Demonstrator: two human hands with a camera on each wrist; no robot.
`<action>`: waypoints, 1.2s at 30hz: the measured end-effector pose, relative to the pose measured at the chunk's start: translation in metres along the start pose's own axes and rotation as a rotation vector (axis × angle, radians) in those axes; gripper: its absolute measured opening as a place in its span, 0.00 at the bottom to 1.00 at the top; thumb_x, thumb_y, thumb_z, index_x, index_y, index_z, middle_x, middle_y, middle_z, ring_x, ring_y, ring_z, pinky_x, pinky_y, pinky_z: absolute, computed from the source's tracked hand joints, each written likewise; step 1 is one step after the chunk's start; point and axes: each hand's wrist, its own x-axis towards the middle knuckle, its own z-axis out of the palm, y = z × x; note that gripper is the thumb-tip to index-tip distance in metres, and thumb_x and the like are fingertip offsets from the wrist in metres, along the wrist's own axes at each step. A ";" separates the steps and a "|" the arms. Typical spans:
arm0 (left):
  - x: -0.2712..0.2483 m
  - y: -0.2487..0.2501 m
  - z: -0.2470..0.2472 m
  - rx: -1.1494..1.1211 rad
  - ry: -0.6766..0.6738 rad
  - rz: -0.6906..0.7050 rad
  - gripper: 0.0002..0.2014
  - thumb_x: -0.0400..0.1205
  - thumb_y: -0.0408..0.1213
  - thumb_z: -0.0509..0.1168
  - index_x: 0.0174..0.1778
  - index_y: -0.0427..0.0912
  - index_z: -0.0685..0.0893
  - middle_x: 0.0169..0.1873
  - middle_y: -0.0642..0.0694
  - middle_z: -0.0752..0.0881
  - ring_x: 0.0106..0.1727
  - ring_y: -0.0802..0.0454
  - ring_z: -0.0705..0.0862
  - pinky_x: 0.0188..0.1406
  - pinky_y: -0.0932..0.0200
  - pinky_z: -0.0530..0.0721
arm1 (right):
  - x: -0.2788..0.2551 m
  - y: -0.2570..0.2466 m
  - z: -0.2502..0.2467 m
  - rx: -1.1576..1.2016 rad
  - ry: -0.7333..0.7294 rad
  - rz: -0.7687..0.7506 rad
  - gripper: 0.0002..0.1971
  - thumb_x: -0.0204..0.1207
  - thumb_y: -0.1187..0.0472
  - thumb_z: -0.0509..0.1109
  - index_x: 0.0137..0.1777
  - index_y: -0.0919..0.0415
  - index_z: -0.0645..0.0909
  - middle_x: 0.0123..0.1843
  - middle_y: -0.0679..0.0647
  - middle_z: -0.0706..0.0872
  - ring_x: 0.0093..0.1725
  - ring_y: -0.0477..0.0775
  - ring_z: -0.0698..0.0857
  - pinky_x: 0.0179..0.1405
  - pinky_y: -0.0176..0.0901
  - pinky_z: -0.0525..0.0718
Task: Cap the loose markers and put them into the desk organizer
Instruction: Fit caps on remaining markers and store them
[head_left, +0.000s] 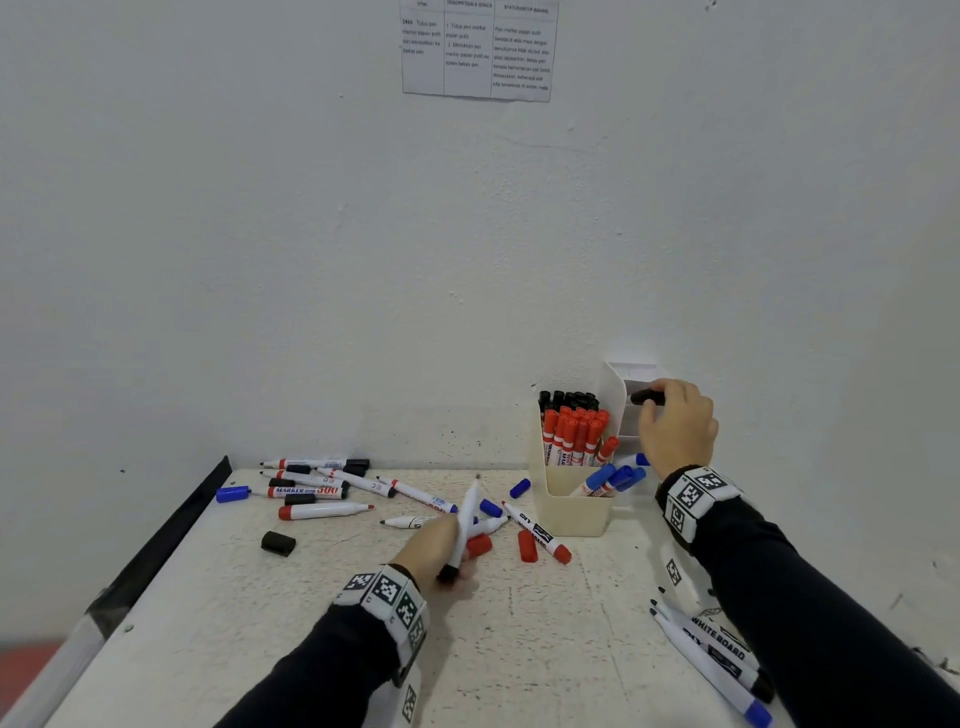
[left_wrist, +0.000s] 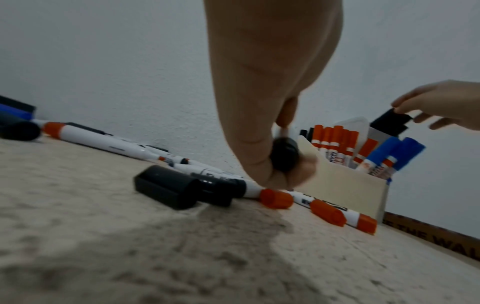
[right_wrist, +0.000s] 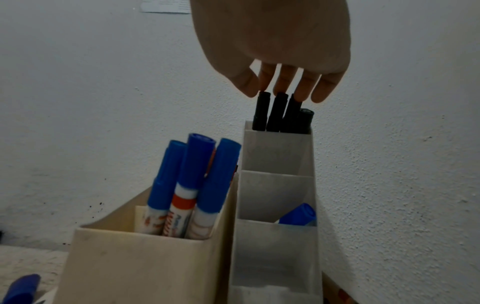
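Observation:
My left hand grips an uncapped white marker near its black rear end, tip pointing toward the wall, low over the desk. In the left wrist view that black end shows inside the curled fingers. My right hand is over the back compartment of the white organizer, and its fingertips pinch the cap of a black marker standing there among other black ones. The beige organizer beside it holds black, red and blue capped markers.
Several uncapped markers lie at the back left of the desk. A loose black cap, red caps and blue caps are scattered mid-desk. More markers lie under my right forearm. The wall stands close behind.

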 end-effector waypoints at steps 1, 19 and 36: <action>0.003 -0.001 -0.004 -0.068 0.033 -0.009 0.15 0.86 0.39 0.50 0.37 0.36 0.72 0.16 0.46 0.77 0.22 0.52 0.70 0.18 0.62 0.69 | -0.001 -0.001 0.000 -0.008 -0.003 0.005 0.11 0.78 0.64 0.63 0.59 0.63 0.79 0.61 0.59 0.81 0.58 0.62 0.76 0.55 0.54 0.73; -0.001 -0.039 -0.113 0.257 0.541 0.207 0.13 0.85 0.39 0.54 0.47 0.36 0.82 0.34 0.43 0.78 0.34 0.50 0.75 0.37 0.57 0.74 | -0.010 -0.033 0.004 0.036 -0.040 0.134 0.16 0.79 0.64 0.60 0.65 0.67 0.77 0.70 0.62 0.73 0.69 0.64 0.69 0.68 0.60 0.66; -0.003 -0.055 -0.126 0.406 0.565 0.192 0.13 0.83 0.37 0.59 0.58 0.34 0.80 0.47 0.39 0.81 0.45 0.47 0.78 0.46 0.55 0.78 | -0.084 -0.120 0.002 0.178 -0.848 -0.100 0.12 0.81 0.62 0.59 0.61 0.57 0.79 0.59 0.52 0.83 0.48 0.46 0.80 0.49 0.37 0.78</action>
